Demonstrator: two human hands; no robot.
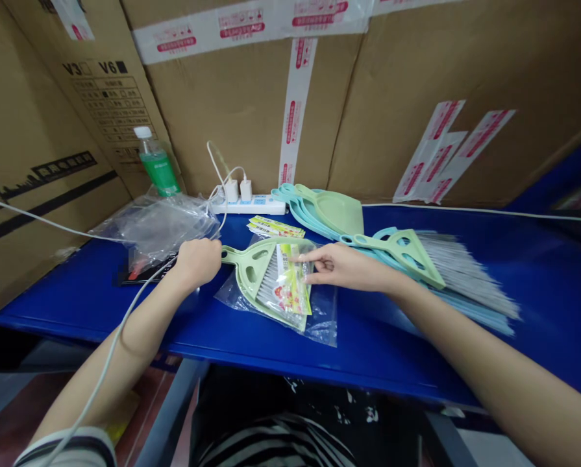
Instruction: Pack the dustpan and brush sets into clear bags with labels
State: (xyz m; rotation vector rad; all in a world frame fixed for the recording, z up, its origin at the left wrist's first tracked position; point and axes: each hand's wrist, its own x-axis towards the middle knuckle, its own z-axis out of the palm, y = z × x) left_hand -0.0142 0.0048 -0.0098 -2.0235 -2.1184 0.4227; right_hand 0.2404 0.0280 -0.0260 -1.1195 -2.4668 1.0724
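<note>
A green brush [252, 273] lies in a green dustpan [290, 320] on the blue table, partly inside a clear plastic bag [324, 322]. My left hand [200, 261] is closed around the handle end at the left. A yellow and white label card [293, 285] rests over the grey bristles. My right hand [333, 266] is at the card's right edge, its index finger stretched over the card and its other fingers partly curled. Just behind the dustpan is a small stack of similar cards [275, 226].
Stacked dustpans [341, 211] and several brushes [465, 266] lie at the right. Clear bags [168, 224] cover the left side, near a green-labelled bottle [158, 168] and a power strip [265, 205]. Cardboard walls [251, 117] enclose the back; a white cable [119, 324] crosses my left arm.
</note>
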